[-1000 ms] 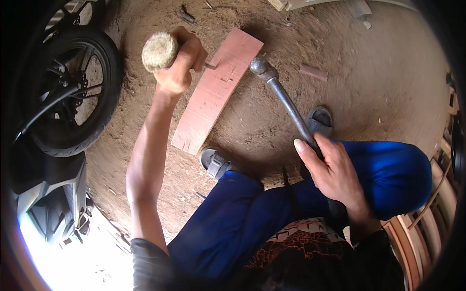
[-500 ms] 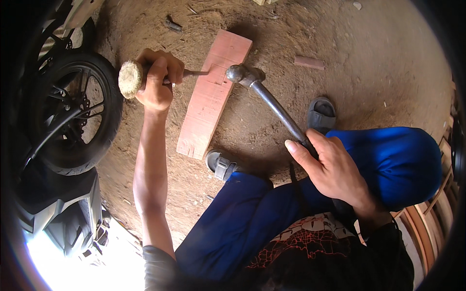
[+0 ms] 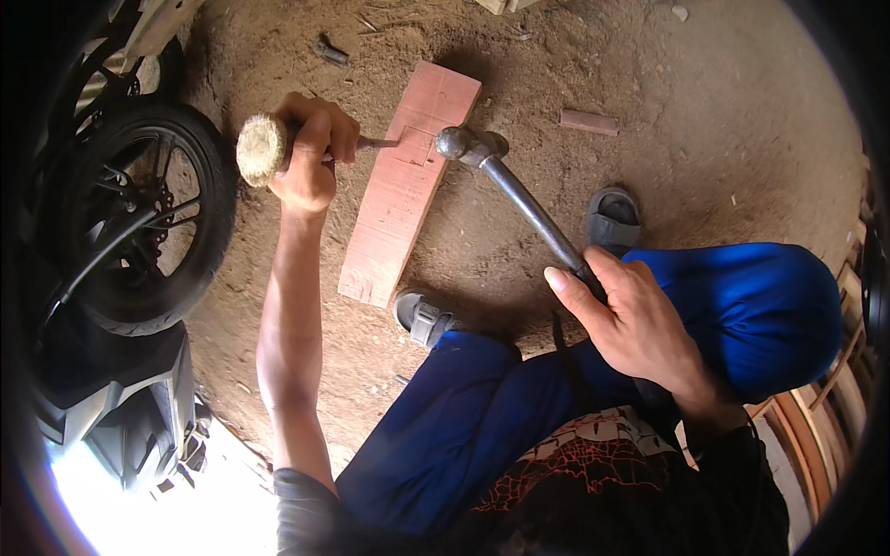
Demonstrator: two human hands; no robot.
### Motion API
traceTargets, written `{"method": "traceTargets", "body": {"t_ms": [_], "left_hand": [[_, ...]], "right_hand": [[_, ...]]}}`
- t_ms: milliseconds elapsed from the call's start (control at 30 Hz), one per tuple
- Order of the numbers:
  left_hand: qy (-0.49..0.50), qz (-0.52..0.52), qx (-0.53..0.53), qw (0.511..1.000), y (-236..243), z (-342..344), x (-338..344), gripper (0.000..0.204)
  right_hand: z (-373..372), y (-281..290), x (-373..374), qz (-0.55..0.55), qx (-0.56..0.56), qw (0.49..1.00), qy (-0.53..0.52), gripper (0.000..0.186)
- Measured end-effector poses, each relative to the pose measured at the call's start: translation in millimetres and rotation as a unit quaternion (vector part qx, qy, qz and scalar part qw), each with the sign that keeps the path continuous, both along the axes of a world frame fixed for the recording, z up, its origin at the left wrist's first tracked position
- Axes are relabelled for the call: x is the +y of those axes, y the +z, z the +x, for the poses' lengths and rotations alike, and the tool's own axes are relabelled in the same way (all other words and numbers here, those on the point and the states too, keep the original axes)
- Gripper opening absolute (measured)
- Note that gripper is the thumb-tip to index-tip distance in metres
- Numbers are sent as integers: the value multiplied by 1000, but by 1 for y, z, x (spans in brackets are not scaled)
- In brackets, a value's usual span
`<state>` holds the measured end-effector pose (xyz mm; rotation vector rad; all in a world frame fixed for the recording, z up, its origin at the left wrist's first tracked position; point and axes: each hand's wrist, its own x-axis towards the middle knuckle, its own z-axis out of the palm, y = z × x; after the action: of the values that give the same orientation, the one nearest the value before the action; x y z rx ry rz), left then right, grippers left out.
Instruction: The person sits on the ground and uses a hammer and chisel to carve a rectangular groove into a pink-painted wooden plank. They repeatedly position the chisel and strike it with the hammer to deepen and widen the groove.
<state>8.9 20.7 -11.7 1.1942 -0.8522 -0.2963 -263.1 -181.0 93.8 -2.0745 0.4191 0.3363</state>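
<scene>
Reddish rectangular wooden plank (image 3: 406, 181), lying flat on the brown dirt ground (image 3: 705, 157), its long axis running from about 1 o'clock down to 7 o'clock; pencil lines mark its upper half. Left hand (image 3: 311, 153), at 9 o'clock of the plank's upper end, fingers wrapped fully around a chisel with a round, frayed pale wooden handle (image 3: 262, 148); the butt of the handle sticks out at the hand's 9 o'clock, and the thin metal blade emerges at 3 o'clock, its tip resting on the plank's left edge at the marked lines. The plank itself lies just beside the left fingers, not touched by them. Right hand (image 3: 630, 320), at 4 o'clock of the plank and well apart from it, fingers closed on the shaft of a grey metal hammer (image 3: 514, 190); the shaft runs toward 10 o'clock, and the rounded head hangs over the plank's right edge. Whether the head touches the wood cannot be told. Grey sandal (image 3: 425, 318), at the plank's lower end, at 5 o'clock. Black motorcycle wheel (image 3: 139, 218), at 9 o'clock of the left hand.
</scene>
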Motion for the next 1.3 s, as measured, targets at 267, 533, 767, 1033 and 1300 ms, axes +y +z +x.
{"method": "traceTargets", "body": {"t_ms": [267, 533, 767, 1033, 1300], "left_hand": [[79, 64, 43, 994, 7, -9, -5, 15], [53, 323, 39, 944, 6, -10, -6, 26], [60, 186, 32, 980, -1, -11, -19, 34], [66, 166, 6, 984, 12, -13, -12, 20], [73, 153, 17, 985, 17, -12, -6, 19]], "right_hand": [[15, 25, -1, 191, 155, 965, -90, 40], [26, 84, 23, 277, 27, 951, -132, 39], [36, 71, 67, 244, 4, 967, -71, 35], [36, 109, 56, 452, -56, 890, 13, 42], [37, 65, 97, 189, -72, 974, -104, 45]]}}
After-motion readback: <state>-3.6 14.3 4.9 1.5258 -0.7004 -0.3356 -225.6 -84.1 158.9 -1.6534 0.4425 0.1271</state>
